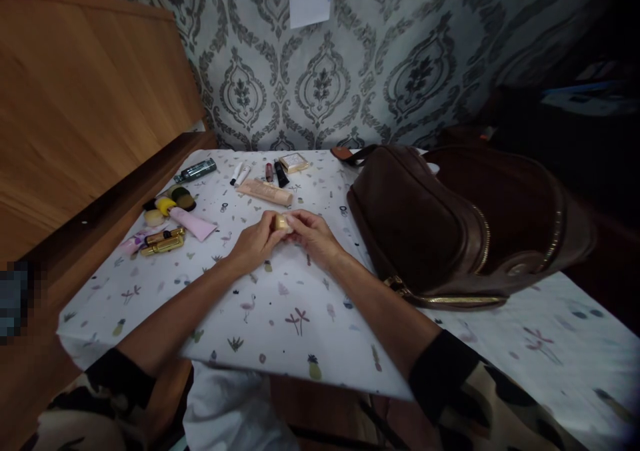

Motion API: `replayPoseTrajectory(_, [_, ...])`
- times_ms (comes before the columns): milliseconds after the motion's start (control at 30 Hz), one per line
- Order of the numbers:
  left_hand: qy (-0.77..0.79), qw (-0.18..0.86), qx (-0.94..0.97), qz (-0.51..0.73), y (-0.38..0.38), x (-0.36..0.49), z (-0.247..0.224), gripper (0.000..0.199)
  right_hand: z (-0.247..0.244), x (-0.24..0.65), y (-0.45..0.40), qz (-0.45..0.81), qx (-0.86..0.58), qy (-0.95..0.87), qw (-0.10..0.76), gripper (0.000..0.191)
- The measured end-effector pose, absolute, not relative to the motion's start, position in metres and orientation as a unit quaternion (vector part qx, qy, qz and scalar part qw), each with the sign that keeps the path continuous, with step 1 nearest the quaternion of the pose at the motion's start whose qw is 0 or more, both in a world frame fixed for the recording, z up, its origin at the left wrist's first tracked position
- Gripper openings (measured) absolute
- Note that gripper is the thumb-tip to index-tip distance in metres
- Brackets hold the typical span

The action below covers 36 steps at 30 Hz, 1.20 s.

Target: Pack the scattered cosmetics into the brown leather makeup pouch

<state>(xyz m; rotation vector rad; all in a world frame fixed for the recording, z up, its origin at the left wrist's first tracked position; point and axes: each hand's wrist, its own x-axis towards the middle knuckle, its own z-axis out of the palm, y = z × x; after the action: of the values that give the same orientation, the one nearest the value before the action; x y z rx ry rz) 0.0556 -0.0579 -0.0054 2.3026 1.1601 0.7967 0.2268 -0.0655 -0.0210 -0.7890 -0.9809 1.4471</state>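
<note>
Over the middle of the table, my left hand (254, 243) and my right hand (319, 239) meet around a small pale-yellow cosmetic container (282, 222). Both hands are closed on it, and the fingers cover much of its sides, so its exact kind cannot be made out. Just beyond them lies a beige squeeze tube (265, 191). Behind that tube are a gold-edged compact (294, 163), a black tube (281, 173), a small reddish lipstick-like tube (269, 172) and small white tubes (243, 174).
A large brown leather bag (410, 217) stands on the right of the patterned tablecloth (280, 317). At left lie a pink tube (195, 223), gold tubes (163, 245), several round sponges (184, 198) and a dark green bottle (197, 169). A wooden panel (95, 77) rises beyond them.
</note>
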Motion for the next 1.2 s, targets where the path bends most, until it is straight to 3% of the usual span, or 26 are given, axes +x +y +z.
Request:
replayPoseTrajectory(267, [0.420, 0.269, 0.806, 0.318, -0.0537, 0.0548, -0.0056, 0.034, -0.0211, 0.2236, -0.0667, 0.631, -0.318, -0.399, 0.584, 0.047])
replayPoseTrajectory(500, [0.358, 0.182, 0.836, 0.373, -0.0567, 0.0558, -0.0095, 0.036, -0.0174, 0.2253, -0.0680, 0.657, -0.307, -0.391, 0.567, 0.047])
replayPoseTrajectory(800, [0.342, 0.150, 0.844, 0.385, -0.0556, 0.0546, -0.0133, 0.034, -0.0161, 0.2262, -0.0676, 0.660, -0.330, -0.417, 0.531, 0.055])
replayPoseTrajectory(1100, [0.392, 0.190, 0.828, 0.353, -0.0587, 0.0542, -0.0098, 0.045, -0.0163, 0.2240, -0.0696, 0.636, -0.338, -0.414, 0.556, 0.049])
replayPoseTrajectory(1200, [0.408, 0.204, 0.819, 0.348, -0.0600, 0.0546, -0.0067, 0.040, -0.0164, 0.2233, -0.0702, 0.628, -0.346, -0.419, 0.556, 0.049])
